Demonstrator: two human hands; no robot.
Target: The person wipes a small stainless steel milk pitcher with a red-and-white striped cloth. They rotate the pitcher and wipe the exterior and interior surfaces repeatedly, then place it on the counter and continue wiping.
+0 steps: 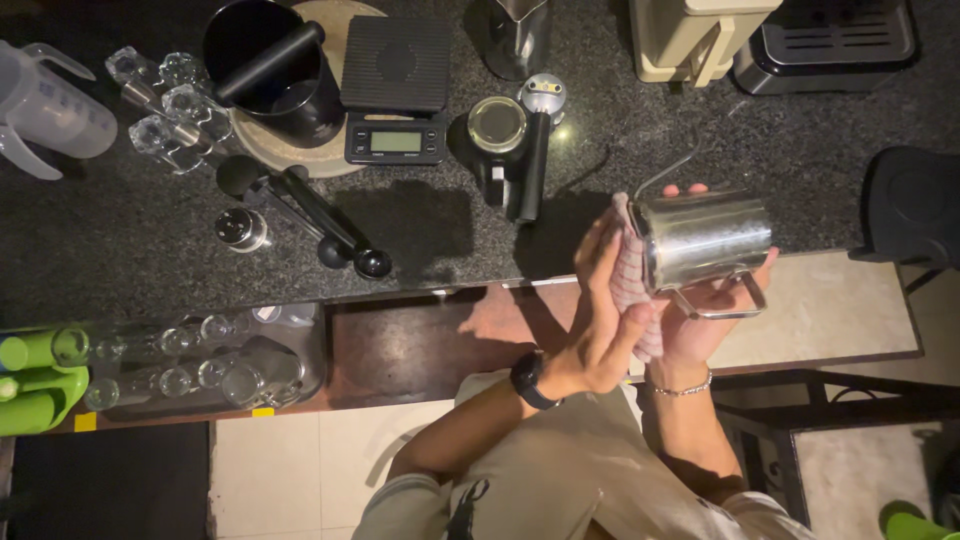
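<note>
Holding a stainless steel milk pitcher over the near edge of a dark granite counter, tipped onto its side. Lying with the long axis roughly left to right across the frame, the open mouth facing left, the base facing right, the wire handle turned down toward the body. Gripping the pitcher from below with the right hand, palm up, fingers wrapping the far wall and the thumb near the handle. Pressing a pale checked cloth against the pitcher's mouth with the left hand, fingers closed flat on the cloth; a dark watch showing on that wrist, a thin bracelet on the other.

Standing well apart on the counter: a black digital scale, a black knock box on a round wooden board, a portafilter lying just beside a tamper, several clear glasses at upper left, a clear measuring jug at the far left edge. Sitting below the counter's edge on a lower shelf: more glasses and green bottles.
</note>
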